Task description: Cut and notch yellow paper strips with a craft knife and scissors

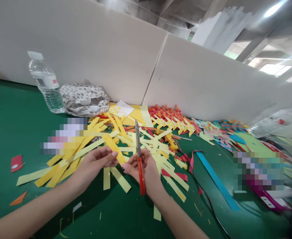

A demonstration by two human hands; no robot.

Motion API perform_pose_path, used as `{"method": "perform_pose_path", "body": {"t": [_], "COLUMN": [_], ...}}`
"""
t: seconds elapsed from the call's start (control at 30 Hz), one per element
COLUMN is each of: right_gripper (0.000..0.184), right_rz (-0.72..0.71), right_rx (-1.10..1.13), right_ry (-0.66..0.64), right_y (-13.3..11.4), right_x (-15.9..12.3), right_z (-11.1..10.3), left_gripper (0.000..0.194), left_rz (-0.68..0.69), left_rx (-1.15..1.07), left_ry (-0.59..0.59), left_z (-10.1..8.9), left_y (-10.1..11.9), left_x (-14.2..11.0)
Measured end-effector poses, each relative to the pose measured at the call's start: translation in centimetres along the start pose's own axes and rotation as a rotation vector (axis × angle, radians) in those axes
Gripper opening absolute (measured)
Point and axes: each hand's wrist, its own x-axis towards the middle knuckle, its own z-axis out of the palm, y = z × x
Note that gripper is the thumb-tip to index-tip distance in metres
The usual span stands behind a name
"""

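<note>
My left hand point(101, 158) pinches a bright yellow paper strip point(114, 147) between thumb and fingers. The strip's lower end meets the thumb and fingertip of my right hand point(143, 167), which also holds a pair of scissors point(139, 162) with red-orange handles. The blades point up and away and look closed; part of the grip is hidden behind the handle. Beneath and around both hands spreads a loose heap of pale and darker yellow paper strips point(121, 180), many crossing one another.
Behind the heap lie red-orange woven paper pieces point(164, 113) and yellow ones point(174, 124). A water bottle point(47, 84) stands beside a patterned cloth bag point(84, 99) against the white partition point(98, 49). A black cable point(203, 191) and a blue strip point(218, 181) cross the green table at right.
</note>
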Motion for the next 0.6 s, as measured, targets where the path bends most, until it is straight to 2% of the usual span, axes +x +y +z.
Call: {"method": "perform_pose_path", "body": {"t": [0.1,0.2,0.3,0.43,0.6], "right_gripper": [0.039,0.049,0.056,0.058,0.06], "right_rz": [-0.025,-0.069,-0.123,-0.123,-0.08], "right_rx": [-0.246,-0.563,-0.759,-0.846,-0.837], "right_ry": [0.052,0.133,0.195,0.144,0.082], "right_y": [-0.2,-0.3,-0.2,-0.1,-0.1], "right_x": [-0.3,-0.3,-0.1,0.1,-0.1], "right_z": [-0.4,-1.0,-1.4,-1.4,-1.2], "left_gripper": [0.022,0.026,0.026,0.023,0.019], "left_rz": [0.114,0.189,0.221,0.254,0.275], "left_rx": [0.102,0.21,0.298,0.342,0.339], "left_ry": [0.045,0.104,0.137,0.147,0.13], "left_z": [-0.4,-0.9,-1.2,-1.3,-1.2], "left_y": [0.6,1.2,1.4,1.2,0.9], "left_x": [0.3,0.5,0.6,0.6,0.5]}}
